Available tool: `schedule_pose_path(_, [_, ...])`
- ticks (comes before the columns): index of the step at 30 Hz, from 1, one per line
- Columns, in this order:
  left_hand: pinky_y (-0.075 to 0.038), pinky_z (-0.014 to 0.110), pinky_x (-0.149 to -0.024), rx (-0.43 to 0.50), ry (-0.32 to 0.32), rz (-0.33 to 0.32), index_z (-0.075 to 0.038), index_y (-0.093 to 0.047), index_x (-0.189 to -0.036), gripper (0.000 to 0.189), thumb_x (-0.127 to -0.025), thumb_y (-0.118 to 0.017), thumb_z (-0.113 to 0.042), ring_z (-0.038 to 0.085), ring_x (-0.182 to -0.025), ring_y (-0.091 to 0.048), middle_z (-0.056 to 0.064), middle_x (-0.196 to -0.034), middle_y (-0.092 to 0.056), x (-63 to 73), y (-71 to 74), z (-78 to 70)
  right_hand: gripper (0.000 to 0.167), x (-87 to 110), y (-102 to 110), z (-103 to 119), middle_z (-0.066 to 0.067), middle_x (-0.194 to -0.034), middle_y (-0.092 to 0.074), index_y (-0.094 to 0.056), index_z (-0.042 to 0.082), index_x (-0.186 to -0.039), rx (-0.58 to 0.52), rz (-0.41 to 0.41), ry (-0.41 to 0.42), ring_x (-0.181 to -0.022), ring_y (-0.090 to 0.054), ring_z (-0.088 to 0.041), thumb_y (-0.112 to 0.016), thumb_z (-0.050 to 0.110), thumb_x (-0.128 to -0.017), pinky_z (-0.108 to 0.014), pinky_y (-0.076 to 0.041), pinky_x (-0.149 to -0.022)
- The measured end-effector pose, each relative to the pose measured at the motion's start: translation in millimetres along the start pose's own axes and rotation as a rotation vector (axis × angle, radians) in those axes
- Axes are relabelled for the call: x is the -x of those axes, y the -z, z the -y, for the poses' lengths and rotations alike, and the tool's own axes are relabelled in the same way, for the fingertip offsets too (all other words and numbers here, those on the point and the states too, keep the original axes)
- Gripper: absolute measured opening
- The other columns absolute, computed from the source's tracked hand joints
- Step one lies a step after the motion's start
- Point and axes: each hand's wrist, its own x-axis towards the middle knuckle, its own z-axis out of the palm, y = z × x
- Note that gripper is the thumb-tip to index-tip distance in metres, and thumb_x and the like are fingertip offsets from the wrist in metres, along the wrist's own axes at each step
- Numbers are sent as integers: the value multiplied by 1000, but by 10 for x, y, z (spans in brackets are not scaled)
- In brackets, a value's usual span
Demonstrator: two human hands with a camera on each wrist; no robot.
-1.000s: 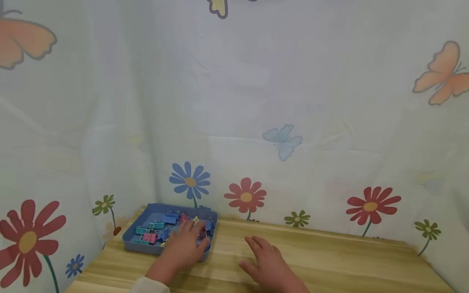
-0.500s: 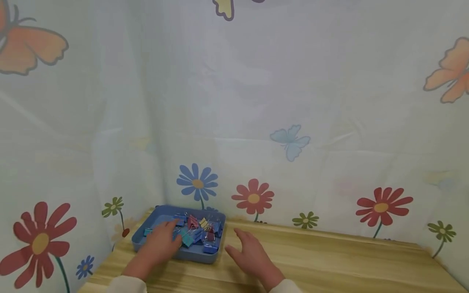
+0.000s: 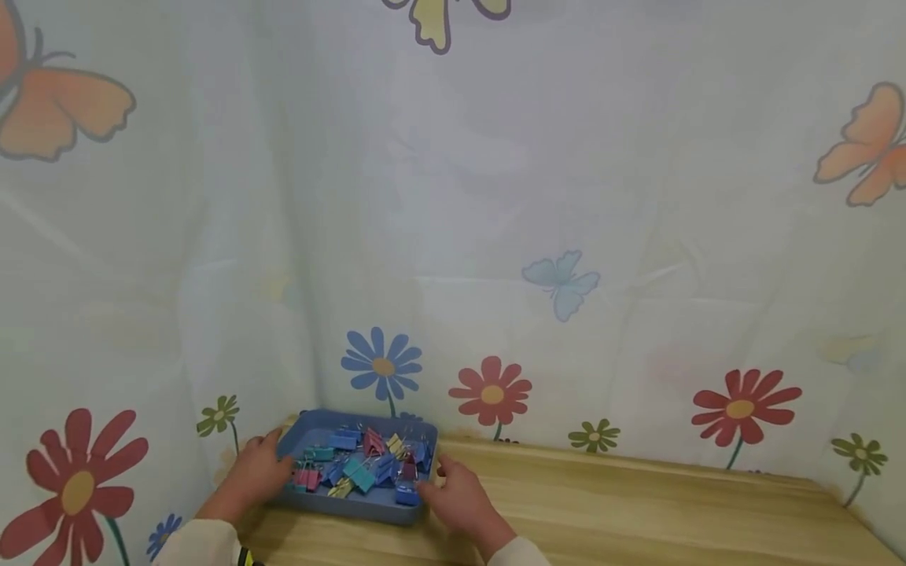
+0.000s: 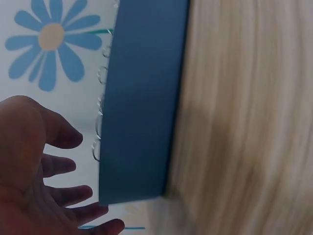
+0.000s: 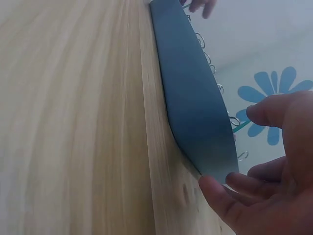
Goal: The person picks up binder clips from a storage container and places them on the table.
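A blue tray [image 3: 354, 509] holds several binder clips, among them a teal binder clip [image 3: 359, 474] and a blue binder clip [image 3: 406, 494], with wire handles showing above the rim. At the tray's left end is my left hand [image 3: 255, 475], its thumb toward the rim and the other fingers spread along the outside. The left wrist view shows that hand [image 4: 29, 171] with its fingers loosely bent. My right hand [image 3: 463, 499] is at the right end; in the right wrist view its fingertips [image 5: 239, 181] touch or nearly touch the end wall, with the thumb above the rim.
The tray stands on a wood-grain table [image 3: 602, 511], near its back left corner. A white curtain [image 3: 453, 196] printed with flowers and butterflies encloses the back and sides. A small black and yellow item [image 3: 245, 556] shows by the left sleeve.
My left hand has moved left, from over the binder clips to the tray's left end. My right hand has come from the table beside the tray to its right end.
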Motion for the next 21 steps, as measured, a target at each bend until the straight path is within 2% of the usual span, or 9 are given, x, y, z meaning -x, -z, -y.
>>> schedule_pose_path(4, [-35,62,-101,-1,-15,38,24,-31,-135,59,-90,-44,-12,58,-125,-38,46,-133,-39,-68,-34,132,65,-22,-37,26,-21,-124,-61,-48,-4,-138,-39,16,-32,-105,-59,-30,-66,32,-86,-57,-46,-93])
schedule_pose_path(8, [-34,60,-103,3,-35,77,26,-34,-132,56,-88,-40,-8,56,-126,-38,44,-134,-41,-105,-25,186,64,-58,-96,9,-23,-124,-61,-47,-5,-138,-28,13,-25,-105,-59,-30,-66,28,-87,-55,-47,-92])
schedule_pose_path(12, [-34,60,-103,-4,-5,100,25,-37,-131,53,-87,-39,-5,56,-126,-39,42,-133,-42,-140,-24,241,60,-101,-142,-31,-21,-119,-62,-46,-5,-139,-33,-7,-41,-89,-62,-25,-64,21,-88,-43,-53,-72])
schedule_pose_path(15, [-34,60,-103,-4,13,110,25,-39,-130,52,-86,-39,-3,56,-126,-39,42,-133,-44,-171,-42,292,58,-121,-152,-50,-18,-113,-63,-46,-4,-139,-59,-19,-61,-79,-59,-21,-63,16,-88,-35,-48,-59])
schedule_pose_path(18, [-35,60,-103,1,22,117,23,-41,-130,51,-85,-39,-2,55,-125,-41,41,-131,-46,-213,-60,319,55,-141,-149,-53,-15,-107,-64,-49,-5,-137,-54,-30,-58,-81,-58,-22,-62,13,-86,-35,-49,-63])
schedule_pose_path(21, [-36,60,-102,15,55,129,19,-43,-131,49,-87,-40,-2,53,-124,-43,38,-131,-48,-262,-74,320,54,-157,-128,-48,-16,-109,-64,-51,-7,-134,-45,-31,-64,-89,-57,-24,-63,12,-85,-41,-51,-75])
